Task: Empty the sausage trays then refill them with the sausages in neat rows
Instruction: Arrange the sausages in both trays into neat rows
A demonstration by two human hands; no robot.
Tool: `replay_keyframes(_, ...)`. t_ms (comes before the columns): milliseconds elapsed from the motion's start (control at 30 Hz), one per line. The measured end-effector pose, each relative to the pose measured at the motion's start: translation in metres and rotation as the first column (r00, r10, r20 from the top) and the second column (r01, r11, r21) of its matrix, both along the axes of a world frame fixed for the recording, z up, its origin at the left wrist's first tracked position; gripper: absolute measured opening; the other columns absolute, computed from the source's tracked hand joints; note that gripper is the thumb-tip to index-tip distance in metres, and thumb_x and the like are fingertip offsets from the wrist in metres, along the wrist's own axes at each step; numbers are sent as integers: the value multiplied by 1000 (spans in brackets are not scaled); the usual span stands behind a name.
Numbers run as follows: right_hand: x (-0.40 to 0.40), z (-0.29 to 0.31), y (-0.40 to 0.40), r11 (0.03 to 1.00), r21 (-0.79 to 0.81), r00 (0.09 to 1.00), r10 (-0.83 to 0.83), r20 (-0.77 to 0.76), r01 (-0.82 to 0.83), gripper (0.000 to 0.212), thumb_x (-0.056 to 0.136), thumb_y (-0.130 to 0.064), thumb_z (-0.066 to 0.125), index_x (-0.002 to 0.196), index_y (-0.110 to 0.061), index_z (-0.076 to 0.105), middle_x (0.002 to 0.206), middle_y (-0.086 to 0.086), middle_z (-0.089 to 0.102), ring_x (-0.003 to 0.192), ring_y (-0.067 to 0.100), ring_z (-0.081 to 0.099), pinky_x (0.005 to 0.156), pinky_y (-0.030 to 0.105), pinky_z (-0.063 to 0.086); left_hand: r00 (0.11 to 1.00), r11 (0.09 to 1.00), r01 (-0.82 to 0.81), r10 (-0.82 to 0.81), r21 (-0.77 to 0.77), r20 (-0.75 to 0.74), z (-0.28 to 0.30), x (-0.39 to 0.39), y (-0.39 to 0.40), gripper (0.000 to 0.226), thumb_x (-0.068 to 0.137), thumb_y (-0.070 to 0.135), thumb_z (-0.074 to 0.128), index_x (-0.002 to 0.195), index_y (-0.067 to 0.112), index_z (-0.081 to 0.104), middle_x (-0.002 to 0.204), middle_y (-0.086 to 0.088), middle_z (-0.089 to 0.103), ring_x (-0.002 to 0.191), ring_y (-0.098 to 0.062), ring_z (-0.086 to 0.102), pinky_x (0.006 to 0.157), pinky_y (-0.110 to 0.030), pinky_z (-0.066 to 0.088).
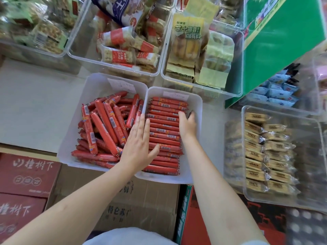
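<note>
Two white plastic trays stand side by side on the shelf. The left tray (70, 138) holds a loose jumble of fat red sausages (104, 124) lying at all angles. In the right tray (198, 121), thinner red sausages (164, 131) lie in a neat stack of crosswise rows. My left hand (139, 144) lies flat, fingers spread, across the wall between the two trays, its thumb on the stacked rows. My right hand (187, 122) rests palm down on the right ends of the rows, fingers curved against them. Neither hand lifts a sausage.
Clear bins of packaged snacks (123, 43) stand behind the trays, more bins of wrapped cakes (265, 152) to the right. A green display panel (276, 41) rises at the upper right. Red and brown cardboard boxes (134, 200) sit below the trays. Bare shelf lies to the left.
</note>
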State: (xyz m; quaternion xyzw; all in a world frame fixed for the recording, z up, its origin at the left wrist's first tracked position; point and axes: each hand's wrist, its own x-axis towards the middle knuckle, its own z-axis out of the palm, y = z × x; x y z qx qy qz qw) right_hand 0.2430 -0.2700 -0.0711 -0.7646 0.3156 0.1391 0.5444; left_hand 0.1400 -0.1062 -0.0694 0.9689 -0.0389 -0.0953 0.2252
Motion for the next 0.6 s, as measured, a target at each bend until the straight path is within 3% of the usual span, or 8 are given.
replay_keyframes(67,13,0,6,999,39,1000,3,-7,-2,76,76,-58,48,144,-26,39,132,2,62,118,23,60,104,47,47,1000,1000,2,-2,-9,-7,-1,1,1,92,97,53,45,158,6,-6,165,-10,-21,151,-18,-21,125,-37,-3)
replay_keyframes(167,24,2,11,997,74,1000,12,15,-13,45,82,-54,47,120,-33,56,106,-3,71,98,19,68,94,46,53,999,999,17,-17,-31,-27,-2,0,2,93,96,56,43,158,8,-9,164,-9,-23,151,-18,-22,125,-38,-2)
replay_keyframes(267,26,1,7,996,87,999,-5,43,2,41,85,-51,44,112,-28,64,99,-5,73,92,16,69,93,46,54,999,999,23,-24,-39,-32,-3,1,3,94,96,56,44,158,7,-9,164,-9,-24,151,-19,-22,125,-39,0)
replay_keyframes(400,30,-2,12,994,106,999,27,37,-30,56,76,-60,44,121,-30,57,105,-3,72,97,20,68,94,48,52,999,999,26,-27,-41,-34,-3,1,3,95,96,56,44,158,7,-9,164,-9,-25,151,-19,-24,125,-38,-2)
replay_keyframes(500,31,-14,0,984,170,998,61,13,-63,63,76,-66,43,120,-25,63,106,0,74,98,20,71,93,49,54,999,999,30,-31,-43,-35,-2,1,3,94,96,56,42,158,7,-9,164,-9,-24,150,-18,-24,125,-37,-4)
replay_keyframes(600,11,-15,-11,996,88,999,33,-17,-31,81,77,-76,38,135,-22,54,124,-2,67,116,16,62,104,47,47,999,998,26,-28,-54,-41,-1,1,4,92,96,59,36,158,6,-8,164,-10,-23,151,-18,-23,125,-37,-5)
